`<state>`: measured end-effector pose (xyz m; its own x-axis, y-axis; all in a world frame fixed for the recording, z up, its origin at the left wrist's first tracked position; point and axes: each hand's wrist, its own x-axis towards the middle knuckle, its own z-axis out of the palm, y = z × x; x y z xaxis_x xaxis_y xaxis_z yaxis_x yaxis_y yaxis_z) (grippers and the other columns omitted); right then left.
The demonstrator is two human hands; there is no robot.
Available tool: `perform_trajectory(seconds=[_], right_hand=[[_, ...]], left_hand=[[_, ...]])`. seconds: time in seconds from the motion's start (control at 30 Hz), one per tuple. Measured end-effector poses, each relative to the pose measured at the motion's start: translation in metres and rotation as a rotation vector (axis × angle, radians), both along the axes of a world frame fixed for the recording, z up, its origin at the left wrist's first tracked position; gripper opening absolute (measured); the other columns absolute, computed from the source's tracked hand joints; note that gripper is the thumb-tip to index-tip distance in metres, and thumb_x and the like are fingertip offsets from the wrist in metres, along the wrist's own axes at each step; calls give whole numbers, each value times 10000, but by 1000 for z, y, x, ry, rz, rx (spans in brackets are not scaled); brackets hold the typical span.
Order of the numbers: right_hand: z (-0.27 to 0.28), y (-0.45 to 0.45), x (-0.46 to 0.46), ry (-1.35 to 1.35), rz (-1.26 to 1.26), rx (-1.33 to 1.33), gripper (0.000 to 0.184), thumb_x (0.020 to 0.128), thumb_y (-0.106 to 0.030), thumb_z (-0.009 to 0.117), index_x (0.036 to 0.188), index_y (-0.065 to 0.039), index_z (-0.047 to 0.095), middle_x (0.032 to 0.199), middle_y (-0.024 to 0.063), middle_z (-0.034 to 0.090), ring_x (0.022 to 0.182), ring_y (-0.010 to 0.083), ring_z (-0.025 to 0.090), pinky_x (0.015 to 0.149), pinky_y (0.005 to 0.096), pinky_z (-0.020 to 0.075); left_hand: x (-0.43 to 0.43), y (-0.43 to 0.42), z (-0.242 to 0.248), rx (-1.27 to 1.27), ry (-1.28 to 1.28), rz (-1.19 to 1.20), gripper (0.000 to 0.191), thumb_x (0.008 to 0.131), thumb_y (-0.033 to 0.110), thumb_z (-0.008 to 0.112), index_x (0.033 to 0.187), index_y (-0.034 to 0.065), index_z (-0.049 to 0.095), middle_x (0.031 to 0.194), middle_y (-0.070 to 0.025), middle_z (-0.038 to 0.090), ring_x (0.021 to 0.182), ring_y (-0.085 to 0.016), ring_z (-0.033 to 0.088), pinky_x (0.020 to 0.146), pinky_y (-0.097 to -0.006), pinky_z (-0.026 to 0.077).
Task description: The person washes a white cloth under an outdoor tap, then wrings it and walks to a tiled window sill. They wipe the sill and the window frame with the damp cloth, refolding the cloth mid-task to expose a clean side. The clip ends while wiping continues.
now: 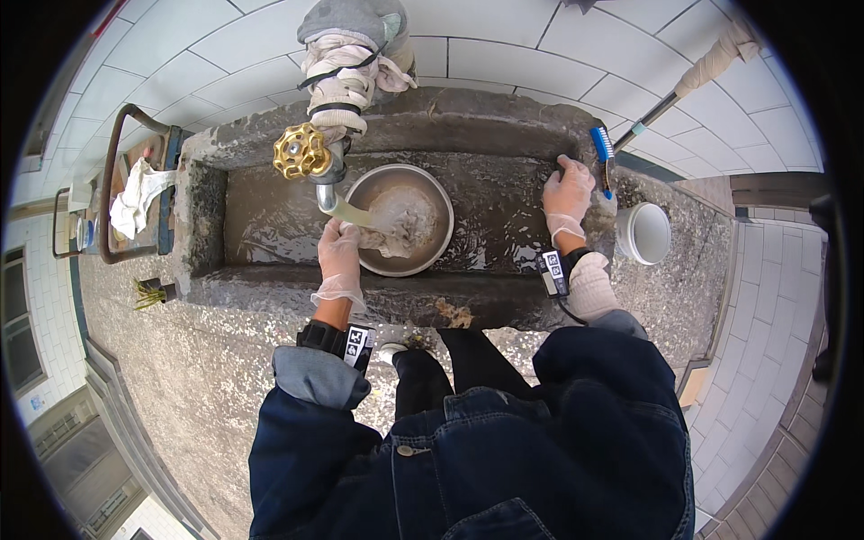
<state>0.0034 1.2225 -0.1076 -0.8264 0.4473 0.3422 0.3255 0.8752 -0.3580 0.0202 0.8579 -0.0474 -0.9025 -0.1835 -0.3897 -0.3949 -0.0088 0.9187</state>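
Below the tap, my left hand (338,253) in a clear glove has its fingers closed at a short pale hose (356,214); it appears to pinch it, though the fingertips are partly hidden. The hose points into a round metal basin (442,239), where a wet greyish cloth (398,233) lies in a bunch under the water. My gloved right hand (569,194) is at the right end of the stone trough (432,295), with thumb and forefinger apart and nothing visible in it. A blue scrubbing brush (599,145) rests on the rim just beside it.
The brass-handled tap (297,151) has a rag-wrapped pipe (337,81). A white bucket (651,233) stands right of the trough, near a long pole (648,121). At left are a rusty metal frame (111,182), a white cloth (138,196) and a potted plant (150,293).
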Motion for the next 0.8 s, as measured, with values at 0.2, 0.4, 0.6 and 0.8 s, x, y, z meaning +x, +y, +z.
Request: perform_trajectory(seconds=[0.2, 0.4, 0.6, 0.8], right_hand=[[4, 90, -17, -375, -354, 48, 556, 809, -274, 586, 1230, 13, 363, 1045, 198, 556, 965, 336, 565, 813, 404, 463], [-4, 93, -17, -354, -300, -36, 475, 848, -134, 466, 1295, -58, 326, 1029, 212, 576, 895, 350, 598, 763, 441, 477], [-8, -19, -9, -378, 70, -750, 495, 866, -213, 476, 1347, -200, 358, 1253, 156, 495, 1055, 336, 527, 869, 340, 418], [-25, -188, 18, -582, 571, -1610, 384, 893, -82, 432, 1272, -106, 492, 665, -16, 465, 507, 56, 351, 454, 193, 314]], left_hand=[[-6, 12, -35, 318, -347, 303, 214, 821, 109, 595, 1024, 59, 550, 928, -74, 597, 856, -162, 566, 771, -312, 470], [-8, 15, -62, 477, -341, 422, 255, 794, 79, 597, 1043, 54, 549, 963, -72, 606, 904, -207, 571, 781, -321, 462], [6, 11, -55, 129, -199, 161, 254, 829, 225, 576, 1027, 68, 561, 886, -24, 598, 774, -109, 555, 668, -248, 448], [7, -2, -35, -45, -217, 74, 154, 873, 166, 551, 962, 41, 561, 866, -26, 593, 763, -99, 561, 678, -234, 467]])
